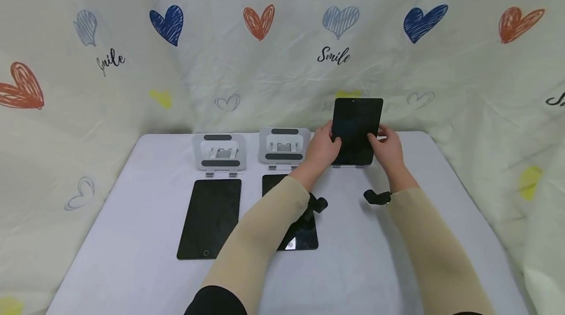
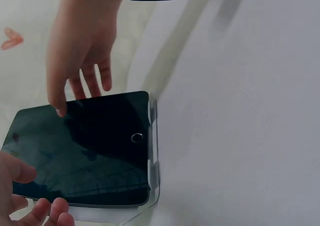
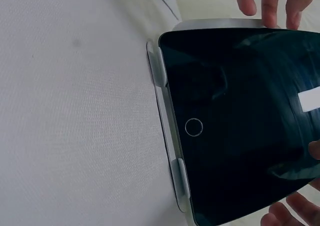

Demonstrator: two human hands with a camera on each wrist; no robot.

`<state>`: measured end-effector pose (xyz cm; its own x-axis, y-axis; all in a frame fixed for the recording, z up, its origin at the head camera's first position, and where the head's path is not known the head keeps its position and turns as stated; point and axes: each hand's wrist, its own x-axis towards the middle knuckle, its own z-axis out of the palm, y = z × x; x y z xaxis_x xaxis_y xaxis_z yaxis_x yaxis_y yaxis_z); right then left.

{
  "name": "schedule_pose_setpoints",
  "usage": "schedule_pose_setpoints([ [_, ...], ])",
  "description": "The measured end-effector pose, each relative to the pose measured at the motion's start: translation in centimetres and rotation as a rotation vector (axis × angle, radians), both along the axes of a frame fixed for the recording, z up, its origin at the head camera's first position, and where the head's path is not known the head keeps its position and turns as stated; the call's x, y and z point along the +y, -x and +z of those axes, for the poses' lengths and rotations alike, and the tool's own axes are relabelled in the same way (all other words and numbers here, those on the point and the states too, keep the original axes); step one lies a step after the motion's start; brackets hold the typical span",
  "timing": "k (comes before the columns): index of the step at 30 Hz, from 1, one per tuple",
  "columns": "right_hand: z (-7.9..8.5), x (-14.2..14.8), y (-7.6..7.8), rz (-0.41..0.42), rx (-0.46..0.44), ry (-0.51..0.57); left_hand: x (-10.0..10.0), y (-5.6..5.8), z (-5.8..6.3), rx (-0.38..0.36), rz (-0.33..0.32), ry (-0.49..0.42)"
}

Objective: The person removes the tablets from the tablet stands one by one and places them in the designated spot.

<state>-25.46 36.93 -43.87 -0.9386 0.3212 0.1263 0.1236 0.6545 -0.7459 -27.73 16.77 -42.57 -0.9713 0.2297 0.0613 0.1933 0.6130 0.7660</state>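
A black tablet [image 1: 356, 128] stands upright at the back right of the table, its lower edge in the hooked lip of a stand [image 3: 172, 136]. My left hand [image 1: 322, 147] holds its left side, the thumb over the screen's edge. Opposite, my right hand [image 1: 389, 150] grips the right side, thumb on the front and fingers behind. In the left wrist view the tablet's round home button [image 2: 137, 138] faces the camera, close to the stand's hooks. The tablet hides most of this stand.
Two grey stands [image 1: 219, 152] [image 1: 284, 146] sit along the table's back edge to the left. A second tablet [image 1: 209, 219] lies flat before one; a third tablet [image 1: 304, 236], partly under my left forearm, lies before the other. A heart-printed cloth [image 1: 282, 74] hangs behind the white table [image 1: 353, 266].
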Motion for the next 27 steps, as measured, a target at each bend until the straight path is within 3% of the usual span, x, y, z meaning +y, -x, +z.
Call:
schedule_pose_setpoints([
  [6, 0.0, 0.0, -0.3, 0.001, 0.004, -0.004, -0.2, -0.2, -0.4, -0.003, -0.024, -0.022],
  [14, -0.1, 0.3, -0.4, -0.012, 0.034, -0.033, 0.0, 0.3, -0.9, 0.072, 0.022, -0.047],
  [19, -0.3, 0.5, -0.8, -0.039, 0.029, -0.013, -0.1, -0.1, -0.9, 0.092, 0.033, -0.107],
  [27, -0.6, 0.9, -1.2, -0.066, 0.051, -0.006, 0.0, 0.0, -1.4, 0.158, 0.066, -0.117],
])
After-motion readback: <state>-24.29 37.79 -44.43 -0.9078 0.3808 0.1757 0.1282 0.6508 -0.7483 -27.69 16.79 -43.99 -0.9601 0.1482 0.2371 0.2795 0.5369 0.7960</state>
